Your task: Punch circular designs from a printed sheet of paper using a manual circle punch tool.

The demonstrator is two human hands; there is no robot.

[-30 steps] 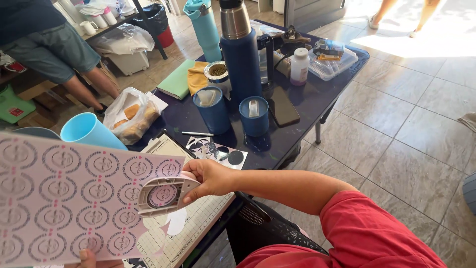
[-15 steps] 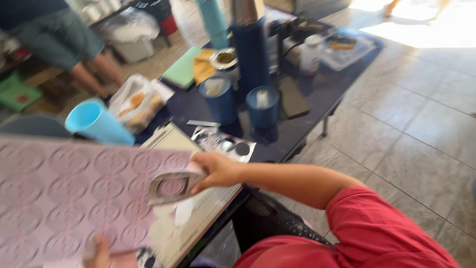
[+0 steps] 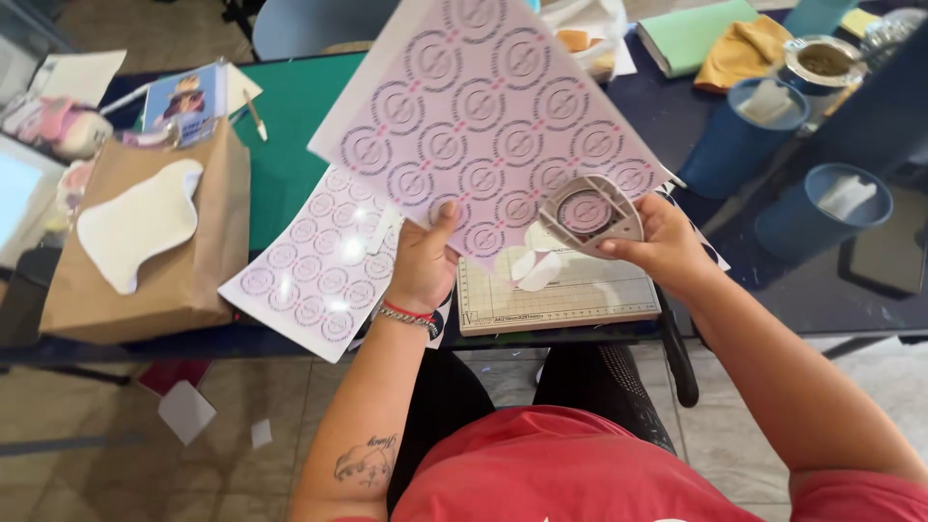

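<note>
Sticker sheet point(image 3: 493, 126), pink and printed with rows of round designs, is held up tilted above the table, its lower edge pinched at two places. One left hand point(image 3: 422, 259), with a red-and-bead bracelet at the wrist, grips the edge between thumb on top and fingers hidden beneath. One right hand point(image 3: 657, 237) is wrapped around a single teardrop-shaped circle punch point(image 3: 592, 210), which straddles the sheet's lower corner over one printed circle; its fingertips under the punch cannot be seen. A scalloped gap shows where the sheet's edge is already cut away. Beneath lie one gridded cutting mat point(image 3: 570, 300) and a second printed sheet point(image 3: 314, 266), flat on the green mat point(image 3: 290, 126). Left stands one brown paper bag point(image 3: 145, 242) with a white cut-out on it. Farther right, two blue cups point(image 3: 773, 155) stand on the dark table point(image 3: 831, 300); beyond them, a green notebook, yellow cloth and a small round cup are partly cut off by the frame.
</note>
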